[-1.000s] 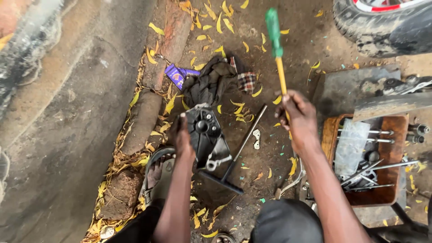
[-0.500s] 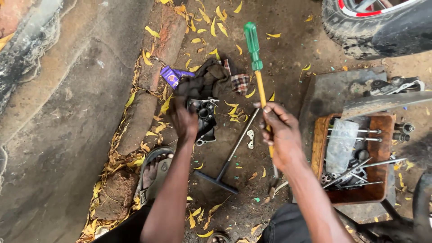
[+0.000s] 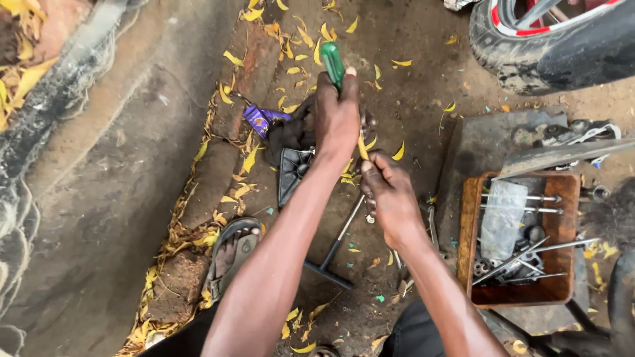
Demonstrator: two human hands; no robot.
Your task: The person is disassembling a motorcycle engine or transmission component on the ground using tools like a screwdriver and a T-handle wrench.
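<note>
We see the left hand (image 3: 336,116) clenched around the green handle of a screwdriver (image 3: 333,63), with the handle's end sticking out above the fist toward the top of the view. The screwdriver's long axis runs steeply from that handle down and slightly right, its yellowish shank showing between the two hands. The right hand (image 3: 390,195) sits just below and to the right, its grip pinched on the lower part of the shank, so both hands hold the one tool, the left nearer the handle and the right nearer the tip. We cannot tell what the tip touches; the right hand hides it.

Just left of the hands, on the dirt ground (image 3: 410,66), lies a black metal part (image 3: 292,172) partly under a dark rag (image 3: 288,132), with a purple wrapper (image 3: 259,120) beside it. A T-handle wrench (image 3: 334,248) lies on the ground below the right hand, its shaft slanting up toward that hand. A sandalled foot (image 3: 233,248) rests at the lower left of it. To the right stands a rusty tray of tools (image 3: 466,231), well apart from the hands, and a tyre (image 3: 549,53) fills the upper right corner.
</note>
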